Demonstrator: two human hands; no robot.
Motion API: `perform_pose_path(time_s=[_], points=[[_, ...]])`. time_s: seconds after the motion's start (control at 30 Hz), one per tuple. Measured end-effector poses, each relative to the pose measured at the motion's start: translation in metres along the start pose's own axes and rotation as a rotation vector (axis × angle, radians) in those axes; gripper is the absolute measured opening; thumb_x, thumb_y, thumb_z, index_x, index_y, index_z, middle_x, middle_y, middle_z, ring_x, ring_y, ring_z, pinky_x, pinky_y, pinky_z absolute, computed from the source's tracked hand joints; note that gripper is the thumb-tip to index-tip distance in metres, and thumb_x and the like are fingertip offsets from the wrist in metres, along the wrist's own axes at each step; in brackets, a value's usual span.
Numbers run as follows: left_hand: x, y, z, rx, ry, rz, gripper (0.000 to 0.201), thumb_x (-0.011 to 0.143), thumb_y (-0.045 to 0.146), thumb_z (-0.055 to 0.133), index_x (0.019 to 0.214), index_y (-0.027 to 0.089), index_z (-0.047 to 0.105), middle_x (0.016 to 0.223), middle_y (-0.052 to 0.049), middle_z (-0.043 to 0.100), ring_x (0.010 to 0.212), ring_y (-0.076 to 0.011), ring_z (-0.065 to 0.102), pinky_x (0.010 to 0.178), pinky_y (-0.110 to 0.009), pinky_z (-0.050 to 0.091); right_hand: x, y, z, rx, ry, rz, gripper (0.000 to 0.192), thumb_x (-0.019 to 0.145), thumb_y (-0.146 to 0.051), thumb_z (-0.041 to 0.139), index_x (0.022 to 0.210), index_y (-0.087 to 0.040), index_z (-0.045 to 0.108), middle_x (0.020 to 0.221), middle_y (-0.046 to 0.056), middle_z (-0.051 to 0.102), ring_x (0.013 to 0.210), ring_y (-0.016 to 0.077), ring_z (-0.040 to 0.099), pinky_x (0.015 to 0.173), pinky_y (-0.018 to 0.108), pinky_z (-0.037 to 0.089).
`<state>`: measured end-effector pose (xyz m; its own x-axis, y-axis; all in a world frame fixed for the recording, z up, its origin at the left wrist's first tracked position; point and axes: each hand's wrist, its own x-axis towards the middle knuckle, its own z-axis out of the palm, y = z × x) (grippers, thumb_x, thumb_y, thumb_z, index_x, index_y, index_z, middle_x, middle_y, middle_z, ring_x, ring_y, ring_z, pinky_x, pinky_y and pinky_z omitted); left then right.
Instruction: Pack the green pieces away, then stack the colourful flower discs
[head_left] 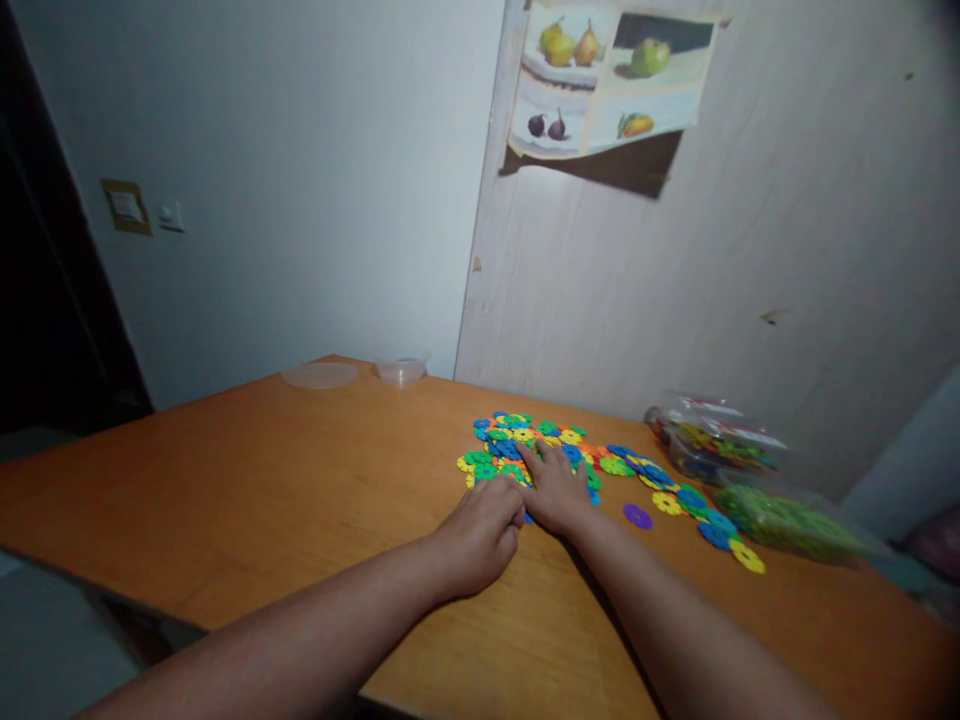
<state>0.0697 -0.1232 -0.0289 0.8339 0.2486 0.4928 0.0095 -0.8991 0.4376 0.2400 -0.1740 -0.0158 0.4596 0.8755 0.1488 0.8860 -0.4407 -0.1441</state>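
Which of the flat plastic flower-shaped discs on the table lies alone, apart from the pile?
The purple flower-shaped disc: it lies by itself on the bare orange wooden table, just right of the right hand, touching no other disc.

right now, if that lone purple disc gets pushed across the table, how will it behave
The purple disc lies flat and looks thin, so it would likely slide on the wooden table rather than roll. It looks like light plastic, probably stiff. Its notched edge may snag the other discs nearby.
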Motion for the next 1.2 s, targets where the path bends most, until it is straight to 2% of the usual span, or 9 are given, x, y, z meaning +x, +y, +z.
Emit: perform_pose_path(time_s=[0.1,0.17,0.27,0.33,0.47,0.6,0.73,0.97,1.2], points=[[0.000,-0.004,0.001,-0.013,-0.008,0.010,0.017,0.078,0.004,0.047,0.085,0.019,0.051,0.098,-0.006,0.056,0.090,-0.0197,0.047,0.079,-0.033,0.040,-0.001,0.004,-0.004,0.042,0.003,-0.034,0.071,0.093,-0.070,0.037,0.156,-0.037,0.031,0.166,0.008,0.023,0.151,0.0393,0.015,0.113,0.070,0.013],[-0.001,-0.006,0.001,-0.009,-0.020,-0.001,0.015,0.081,0.007,0.047,0.087,0.019,0.053,0.097,-0.006,0.056,0.090,-0.0201,0.047,0.078,-0.033,0.039,-0.005,0.020,-0.010,0.058,0.064,-0.034,0.070,0.094,-0.070,0.034,0.155,-0.035,0.033,0.165,0.007,0.025,0.151,0.0374,0.017,0.115,0.067,0.015],[-0.002,-0.005,0.000,-0.003,-0.050,-0.010,0.016,0.083,0.008,0.046,0.089,0.019,0.055,0.097,-0.006,0.056,0.092,-0.0207,0.047,0.079,-0.033,0.039,-0.017,0.064,-0.021,0.015,0.202,0.038,0.070,0.096,-0.069,0.029,0.150,-0.028,0.044,0.161,0.009,0.034,0.150,0.0344,0.024,0.117,0.059,0.018],[-0.002,-0.003,-0.002,-0.007,-0.068,-0.015,0.018,0.082,0.007,0.045,0.089,0.019,0.056,0.098,-0.006,0.056,0.094,-0.0208,0.048,0.079,-0.033,0.039,-0.028,0.101,-0.027,-0.050,0.250,0.147,0.068,0.098,-0.065,0.027,0.147,-0.024,0.049,0.157,0.012,0.041,0.147,0.0339,0.030,0.117,0.057,0.022],[-0.001,-0.002,-0.003,-0.006,-0.078,-0.015,0.017,0.084,0.007,0.044,0.087,0.019,0.055,0.099,-0.007,0.057,0.093,-0.0209,0.047,0.080,-0.034,0.039,-0.050,0.167,-0.028,-0.155,0.205,0.310,0.069,0.097,-0.065,0.028,0.147,-0.023,0.049,0.154,0.016,0.044,0.144,0.0370,0.034,0.112,0.055,0.031],[0.000,-0.003,-0.001,0.002,-0.082,-0.009,0.017,0.084,0.008,0.044,0.087,0.019,0.055,0.098,-0.006,0.056,0.093,-0.0206,0.047,0.079,-0.033,0.039,-0.057,0.194,-0.019,-0.209,0.106,0.390,0.078,0.092,-0.072,0.029,0.151,-0.024,0.045,0.154,0.018,0.041,0.141,0.0400,0.038,0.110,0.055,0.032],[-0.001,0.000,-0.002,-0.013,-0.085,-0.001,0.019,0.083,0.006,0.045,0.090,0.019,0.057,0.098,-0.006,0.056,0.093,-0.0202,0.046,0.079,-0.032,0.039,-0.050,0.183,-0.015,-0.174,0.060,0.397,0.079,0.090,-0.076,0.029,0.150,-0.026,0.046,0.151,0.018,0.045,0.138,0.0401,0.043,0.108,0.058,0.032],[-0.002,0.009,-0.005,-0.033,-0.108,0.034,0.022,0.081,0.004,0.044,0.092,0.020,0.056,0.098,-0.006,0.055,0.091,-0.0197,0.046,0.079,-0.032,0.040,-0.027,0.123,-0.010,-0.046,0.052,0.279,0.079,0.090,-0.076,0.032,0.145,-0.022,0.051,0.157,0.018,0.037,0.145,0.0392,0.031,0.114,0.058,0.021],[-0.003,0.014,-0.004,-0.043,-0.133,0.097,0.019,0.083,0.005,0.044,0.091,0.020,0.054,0.098,-0.006,0.055,0.092,-0.0193,0.047,0.081,-0.032,0.041,-0.002,0.076,0.001,0.115,0.119,0.137,0.072,0.093,-0.068,0.038,0.139,-0.017,0.058,0.142,0.016,0.057,0.135,0.0330,0.046,0.112,0.047,0.029]])
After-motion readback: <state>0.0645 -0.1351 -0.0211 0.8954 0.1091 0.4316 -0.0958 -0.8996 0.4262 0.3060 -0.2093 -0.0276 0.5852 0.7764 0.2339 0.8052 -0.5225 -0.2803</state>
